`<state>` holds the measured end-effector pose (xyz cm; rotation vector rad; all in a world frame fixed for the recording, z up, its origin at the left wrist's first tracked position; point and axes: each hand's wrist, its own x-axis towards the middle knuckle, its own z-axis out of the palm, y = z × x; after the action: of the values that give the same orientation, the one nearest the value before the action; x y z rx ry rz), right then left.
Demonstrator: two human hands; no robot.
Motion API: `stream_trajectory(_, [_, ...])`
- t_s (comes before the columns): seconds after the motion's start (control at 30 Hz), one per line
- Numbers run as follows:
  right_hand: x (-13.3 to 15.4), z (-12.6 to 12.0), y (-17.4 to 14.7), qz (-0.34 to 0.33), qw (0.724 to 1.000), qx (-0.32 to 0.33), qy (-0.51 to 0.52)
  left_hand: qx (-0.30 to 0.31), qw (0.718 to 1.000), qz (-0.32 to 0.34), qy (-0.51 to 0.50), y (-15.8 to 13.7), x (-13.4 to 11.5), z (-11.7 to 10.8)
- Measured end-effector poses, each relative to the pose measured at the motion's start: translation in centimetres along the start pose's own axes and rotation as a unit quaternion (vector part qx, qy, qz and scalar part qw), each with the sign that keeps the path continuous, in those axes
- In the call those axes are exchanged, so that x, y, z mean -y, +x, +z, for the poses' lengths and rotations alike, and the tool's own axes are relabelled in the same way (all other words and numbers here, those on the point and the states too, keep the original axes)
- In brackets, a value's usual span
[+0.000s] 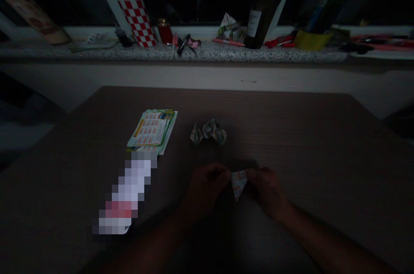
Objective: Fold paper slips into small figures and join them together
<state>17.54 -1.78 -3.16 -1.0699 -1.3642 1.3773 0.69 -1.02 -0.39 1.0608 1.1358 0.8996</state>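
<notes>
A small folded paper triangle point(239, 184) with printed orange and dark marks hangs point down between my two hands. My left hand point(207, 185) pinches its left corner between thumb and fingers. At the opposite corner, my right hand point(267, 190) has its fingertips closed on the paper. Just beyond my hands, several small folded paper pieces point(213, 131) stand close together on the table. To their left lies a stack of printed paper cards point(150, 129), slightly fanned at the edges.
A blurred-out, bright phone-like object point(127, 192) lies left of my forearm on the brown table point(307, 136). Behind, a speckled sill point(207, 54) carries a red-and-white checkered bottle point(137, 17), a red jar point(164, 32), a dark labelled bottle point(258, 26) and pens.
</notes>
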Motion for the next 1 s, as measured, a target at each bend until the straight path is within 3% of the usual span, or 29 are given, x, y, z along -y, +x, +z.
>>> stream_trajectory(0.4, [0.0, 0.0, 0.0, -0.016, 1.000, -0.022, -0.001, 0.020, 1.000, -0.015, 0.008, 0.0, -0.6, 0.3])
stream_trajectory(0.53, [0.1, 0.0, -0.1, -0.009, 1.000, -0.004, -0.005, -0.002, 1.000, -0.017, 0.008, 0.3, -0.3, 0.1])
stream_trajectory(0.67, [0.5, 0.0, 0.1, -0.059, 0.996, 0.057, -0.037, -0.034, 0.999, -0.020, -0.029, 0.5, -0.1, -0.1])
stream_trajectory(0.8, [1.2, 0.0, 0.2, -0.126, 0.978, 0.096, -0.138, -0.034, 0.998, -0.022, -0.047, 0.5, -0.2, 0.0])
stream_trajectory(1.0, [1.4, 0.3, 0.1, -0.166, 0.959, 0.080, -0.217, -0.030, 0.999, -0.016, -0.037, 0.5, -0.2, 0.2])
